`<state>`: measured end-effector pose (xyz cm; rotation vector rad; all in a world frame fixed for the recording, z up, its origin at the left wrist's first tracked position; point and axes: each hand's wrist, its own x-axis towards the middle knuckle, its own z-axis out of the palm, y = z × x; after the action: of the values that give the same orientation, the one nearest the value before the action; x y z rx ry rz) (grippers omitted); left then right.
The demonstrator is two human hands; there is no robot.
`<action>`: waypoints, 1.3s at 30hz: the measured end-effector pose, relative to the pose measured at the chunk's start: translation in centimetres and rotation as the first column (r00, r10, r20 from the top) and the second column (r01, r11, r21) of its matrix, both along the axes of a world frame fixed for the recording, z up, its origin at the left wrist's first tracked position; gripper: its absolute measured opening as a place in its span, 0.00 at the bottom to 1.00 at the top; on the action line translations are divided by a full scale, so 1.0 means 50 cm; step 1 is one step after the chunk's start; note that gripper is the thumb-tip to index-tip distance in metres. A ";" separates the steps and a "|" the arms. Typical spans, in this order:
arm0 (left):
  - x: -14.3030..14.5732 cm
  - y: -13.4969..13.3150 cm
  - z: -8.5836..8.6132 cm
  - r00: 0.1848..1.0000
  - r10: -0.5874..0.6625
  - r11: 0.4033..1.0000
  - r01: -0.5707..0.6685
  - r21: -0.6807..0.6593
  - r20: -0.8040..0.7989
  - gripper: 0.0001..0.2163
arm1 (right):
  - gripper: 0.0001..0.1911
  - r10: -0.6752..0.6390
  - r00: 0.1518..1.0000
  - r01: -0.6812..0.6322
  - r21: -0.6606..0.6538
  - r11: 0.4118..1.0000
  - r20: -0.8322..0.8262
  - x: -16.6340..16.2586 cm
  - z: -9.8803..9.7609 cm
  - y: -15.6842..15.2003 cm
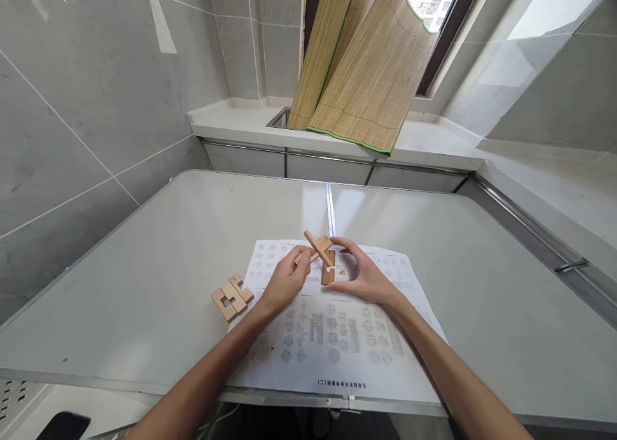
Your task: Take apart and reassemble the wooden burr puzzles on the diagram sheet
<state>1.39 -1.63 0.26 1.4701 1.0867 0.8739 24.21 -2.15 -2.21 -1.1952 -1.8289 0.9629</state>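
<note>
My left hand (290, 274) pinches the lower left end of crossed wooden puzzle sticks (315, 245), which tilt above the paper. Just right of them, my right hand (362, 274) spans a flat wooden puzzle piece (328, 274) with a notch in it, thumb at its near end and forefinger at the far end. The sticks overlap the upper part of this piece, and I cannot tell whether they are joined. To the left of my left hand, several light wooden puzzle pieces (232, 297) lie fitted together in a flat cluster with a gap in its middle.
Under my hands lies a white instruction sheet (332, 369) printed with small puzzle diagrams. It rests on a pale folding table (144, 286) with a seam. Beyond stand a white counter (231, 120) and a bamboo mat (371, 67). A dark phone-like object (65, 426) lies lower left.
</note>
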 end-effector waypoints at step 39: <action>0.007 -0.014 -0.013 0.913 -0.179 0.858 0.326 0.396 -0.366 0.10 | 0.34 0.160 0.879 -0.210 -0.065 0.976 -0.448 0.026 0.026 0.006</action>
<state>1.75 -2.36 -0.37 2.1539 0.9152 0.7402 25.52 -1.84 -0.92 -0.7846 -1.5526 1.3394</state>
